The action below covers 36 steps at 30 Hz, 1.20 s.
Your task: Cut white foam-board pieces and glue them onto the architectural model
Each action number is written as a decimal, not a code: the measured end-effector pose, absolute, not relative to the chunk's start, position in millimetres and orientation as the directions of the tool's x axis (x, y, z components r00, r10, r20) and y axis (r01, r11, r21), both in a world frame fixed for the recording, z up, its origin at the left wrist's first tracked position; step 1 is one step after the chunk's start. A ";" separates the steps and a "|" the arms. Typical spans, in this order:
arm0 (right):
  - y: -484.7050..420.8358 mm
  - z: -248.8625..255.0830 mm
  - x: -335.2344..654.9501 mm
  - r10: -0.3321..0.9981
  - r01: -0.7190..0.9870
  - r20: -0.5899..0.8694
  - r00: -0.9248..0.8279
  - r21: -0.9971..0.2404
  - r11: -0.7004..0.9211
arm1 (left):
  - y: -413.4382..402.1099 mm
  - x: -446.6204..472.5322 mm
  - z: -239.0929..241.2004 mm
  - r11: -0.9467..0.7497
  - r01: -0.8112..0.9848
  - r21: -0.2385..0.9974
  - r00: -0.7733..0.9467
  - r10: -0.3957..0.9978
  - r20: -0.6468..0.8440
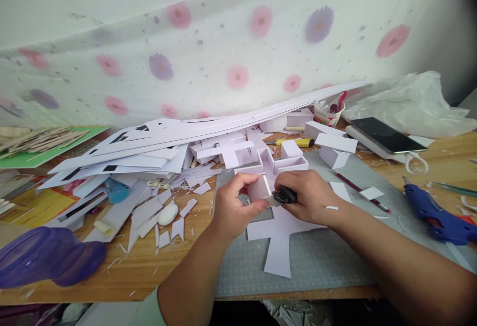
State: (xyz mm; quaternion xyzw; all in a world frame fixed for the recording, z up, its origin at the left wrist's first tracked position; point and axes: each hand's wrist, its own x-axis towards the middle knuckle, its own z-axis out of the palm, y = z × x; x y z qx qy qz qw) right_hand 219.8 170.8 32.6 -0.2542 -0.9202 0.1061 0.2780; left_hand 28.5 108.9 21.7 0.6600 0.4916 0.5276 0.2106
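Observation:
My left hand (pixel 234 207) pinches a small open-topped white foam-board box (pixel 260 188) above the grey cutting mat (pixel 316 261). My right hand (pixel 310 198) is closed round a black-handled tool (pixel 285 195), probably a cutter, pressed against the box's right side. Beneath both hands lies a flat cross-shaped white cutout (pixel 278 239). Just behind the hands stands a white model of joined walls and boxes (pixel 274 161).
A heap of white sheets and offcuts (pixel 149 152) covers the wooden table at left. A blue glue gun (pixel 434 214) lies right, a phone (pixel 385 136) on a pad behind it. A purple plastic object (pixel 48 256), a red pencil (pixel 359 189), a yellow cutter (pixel 298 142) and a cup of tools (pixel 328 112) are around.

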 end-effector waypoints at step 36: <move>173.3 31.2 217.2 0.601 0.528 0.478 -0.640 -0.294 0.797 | 106.6 31.9 26.3 -0.491 0.421 0.762 0.046 0.851 0.523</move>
